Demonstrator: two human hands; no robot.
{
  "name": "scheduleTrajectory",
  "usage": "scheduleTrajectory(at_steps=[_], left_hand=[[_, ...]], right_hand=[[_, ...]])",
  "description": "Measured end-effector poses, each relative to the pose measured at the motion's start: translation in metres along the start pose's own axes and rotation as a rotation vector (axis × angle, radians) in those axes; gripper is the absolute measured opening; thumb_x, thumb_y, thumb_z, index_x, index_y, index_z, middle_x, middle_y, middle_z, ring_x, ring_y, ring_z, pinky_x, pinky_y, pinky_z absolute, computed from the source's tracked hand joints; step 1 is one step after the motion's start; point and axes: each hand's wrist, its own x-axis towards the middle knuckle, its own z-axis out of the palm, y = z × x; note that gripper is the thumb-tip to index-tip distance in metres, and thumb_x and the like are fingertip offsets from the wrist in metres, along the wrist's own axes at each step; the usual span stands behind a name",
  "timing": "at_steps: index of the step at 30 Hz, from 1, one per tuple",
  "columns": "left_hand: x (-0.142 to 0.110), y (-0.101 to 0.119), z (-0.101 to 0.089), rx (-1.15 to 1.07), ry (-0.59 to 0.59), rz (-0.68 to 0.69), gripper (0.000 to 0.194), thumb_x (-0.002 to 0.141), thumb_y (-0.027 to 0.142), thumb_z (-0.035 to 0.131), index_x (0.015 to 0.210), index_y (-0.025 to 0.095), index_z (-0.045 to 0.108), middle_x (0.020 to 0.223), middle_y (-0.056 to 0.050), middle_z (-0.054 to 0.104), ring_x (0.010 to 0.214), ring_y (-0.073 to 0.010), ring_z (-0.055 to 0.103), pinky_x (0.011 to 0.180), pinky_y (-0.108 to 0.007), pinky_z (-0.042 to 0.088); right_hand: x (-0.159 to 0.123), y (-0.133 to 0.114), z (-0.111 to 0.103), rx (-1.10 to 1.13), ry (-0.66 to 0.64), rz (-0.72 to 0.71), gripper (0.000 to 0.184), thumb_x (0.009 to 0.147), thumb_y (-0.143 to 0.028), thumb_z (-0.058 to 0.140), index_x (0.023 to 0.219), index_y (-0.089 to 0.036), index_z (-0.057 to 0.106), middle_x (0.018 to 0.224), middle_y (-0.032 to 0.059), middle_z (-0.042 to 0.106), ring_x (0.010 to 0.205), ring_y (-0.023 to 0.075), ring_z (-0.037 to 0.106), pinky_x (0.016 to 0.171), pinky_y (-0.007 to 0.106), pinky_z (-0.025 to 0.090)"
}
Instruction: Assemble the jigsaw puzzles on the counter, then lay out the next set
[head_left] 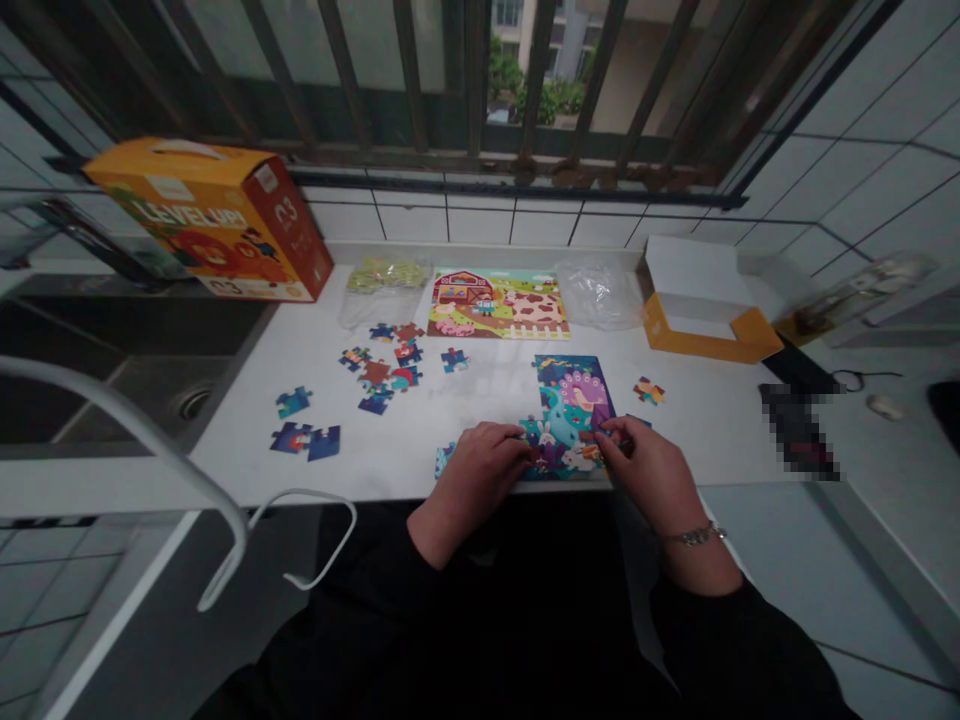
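Note:
A partly joined jigsaw puzzle (576, 395) with a purple peacock, a teal animal and white rabbits lies near the counter's front edge. My left hand (480, 470) rests on its lower left part, fingers loosely stretched over the pieces. At its right edge, my right hand (651, 470) has thumb and forefinger pinched on a puzzle piece (600, 418), mostly hidden by the fingertips. Under my left hand, a blue puzzle piece (444, 458) shows in part. An orange-and-teal loose piece (649, 390) sits right of the puzzle.
Loose puzzle pieces (375, 373) are scattered at left. Behind lie a finished farm puzzle (498, 304), a bag of green pieces (386, 280) and a crumpled clear bag (598, 290). An orange box (210, 220) stands by the sink (150, 400); an open box (705, 310) is at right.

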Motion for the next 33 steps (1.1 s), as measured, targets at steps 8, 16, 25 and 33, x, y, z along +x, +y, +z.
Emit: scheduleTrajectory(at_steps=[8,16,25,33], left_hand=[[-0.004,0.003,-0.001,0.006,0.032,0.063,0.011,0.104,0.028,0.074,0.115,0.026,0.076,0.129,-0.006,0.079,0.116,-0.0252,0.072,0.099,-0.044,0.054],[-0.011,0.003,-0.014,-0.157,0.064,0.088,0.017,0.105,0.03,0.075,0.12,0.024,0.072,0.128,-0.007,0.077,0.119,-0.0233,0.071,0.103,-0.041,0.057],[-0.008,-0.016,-0.036,-0.02,0.061,-0.026,0.034,0.106,0.035,0.071,0.137,0.022,0.065,0.144,-0.014,0.069,0.135,-0.0298,0.065,0.116,-0.05,0.054],[0.015,-0.084,-0.063,0.426,0.114,-0.275,0.04,0.104,0.029,0.067,0.139,0.01,0.063,0.162,-0.03,0.053,0.151,-0.0434,0.052,0.124,-0.066,0.043]], right_hand=[[-0.006,-0.021,0.011,-0.057,0.15,-0.17,0.027,0.107,-0.041,0.058,0.118,-0.022,0.074,0.117,0.0163,0.071,0.107,0.0322,0.071,0.093,0.047,0.061],[-0.021,-0.046,0.027,0.273,-0.099,-0.578,0.031,0.1,-0.029,0.074,0.132,-0.03,0.075,0.139,0.0113,0.076,0.126,0.0308,0.073,0.11,0.054,0.061],[-0.019,-0.039,0.029,0.258,-0.067,-0.557,0.013,0.104,-0.029,0.072,0.116,-0.027,0.077,0.129,0.011,0.078,0.117,0.0304,0.073,0.103,0.052,0.062],[-0.019,-0.021,0.032,0.215,-0.012,-0.521,0.012,0.104,-0.03,0.071,0.114,-0.028,0.078,0.129,0.0108,0.077,0.117,0.0317,0.073,0.101,0.053,0.062]])
